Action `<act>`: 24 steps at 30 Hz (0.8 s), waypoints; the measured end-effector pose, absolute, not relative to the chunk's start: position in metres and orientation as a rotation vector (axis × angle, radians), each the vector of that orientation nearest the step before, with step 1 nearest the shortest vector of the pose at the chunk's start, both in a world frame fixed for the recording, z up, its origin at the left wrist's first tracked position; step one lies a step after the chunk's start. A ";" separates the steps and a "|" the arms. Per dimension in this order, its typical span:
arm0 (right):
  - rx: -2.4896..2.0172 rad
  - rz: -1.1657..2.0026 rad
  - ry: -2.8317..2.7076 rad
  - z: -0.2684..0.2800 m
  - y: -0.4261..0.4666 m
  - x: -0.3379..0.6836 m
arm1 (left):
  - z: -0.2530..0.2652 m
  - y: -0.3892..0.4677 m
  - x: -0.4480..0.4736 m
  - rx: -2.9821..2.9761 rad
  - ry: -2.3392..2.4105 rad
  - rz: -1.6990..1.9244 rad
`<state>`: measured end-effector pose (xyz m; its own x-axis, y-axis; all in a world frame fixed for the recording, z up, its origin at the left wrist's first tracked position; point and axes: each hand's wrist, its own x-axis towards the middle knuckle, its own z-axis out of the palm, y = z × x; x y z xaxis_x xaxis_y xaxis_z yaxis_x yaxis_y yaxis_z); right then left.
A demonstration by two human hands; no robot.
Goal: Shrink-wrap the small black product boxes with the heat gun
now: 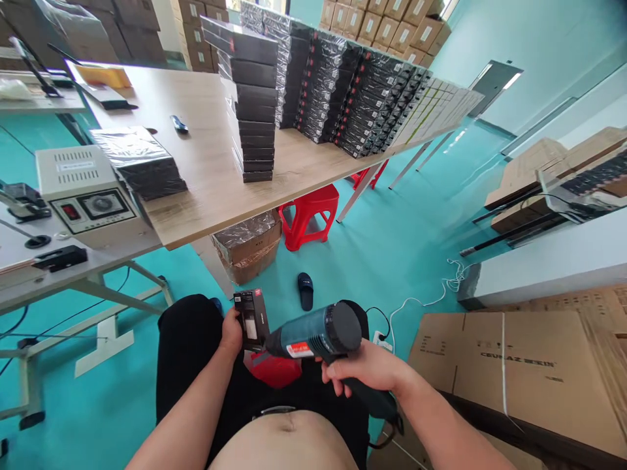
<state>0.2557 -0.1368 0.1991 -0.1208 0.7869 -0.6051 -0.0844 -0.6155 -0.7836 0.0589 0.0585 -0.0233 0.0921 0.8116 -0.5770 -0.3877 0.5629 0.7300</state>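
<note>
My left hand (232,331) grips a small black box (252,320) by its left side, holding it up above my lap. The box has white print and a pale panel on its face. In my right hand (365,369) is a teal and black heat gun (313,333), fingers wrapped round its handle. Its nozzle points left at the lower right side of the box; whether the two touch I cannot tell. Below the nozzle, part of a red stool seat (277,372) shows between my legs.
A wooden table (196,163) ahead bears tall stacks of black boxes (323,85) and a shorter stack in film (142,163). A sealing machine (88,196) stands left. Red stool (311,212), carton (249,248) and slipper (305,290) are on the floor. Large cartons (514,365) sit right.
</note>
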 end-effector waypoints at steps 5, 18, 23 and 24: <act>-1.493 1.500 -0.574 0.192 -0.111 0.242 | -0.028 0.058 0.059 0.535 1.142 0.910; -1.434 1.869 -0.584 0.172 -0.171 0.275 | 0.006 0.066 0.044 0.175 0.559 0.339; -1.544 1.435 -0.415 0.154 -0.127 0.271 | 0.019 0.056 0.046 0.100 0.584 0.291; -1.520 1.400 -0.399 0.154 -0.117 0.267 | 0.019 0.054 0.046 0.088 0.613 0.271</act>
<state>0.2670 -0.1172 0.1541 0.2780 0.7792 -0.5618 -0.3663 -0.4546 -0.8119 0.0460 0.0544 0.0189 0.7839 0.2770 -0.5557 -0.2250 0.9609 0.1615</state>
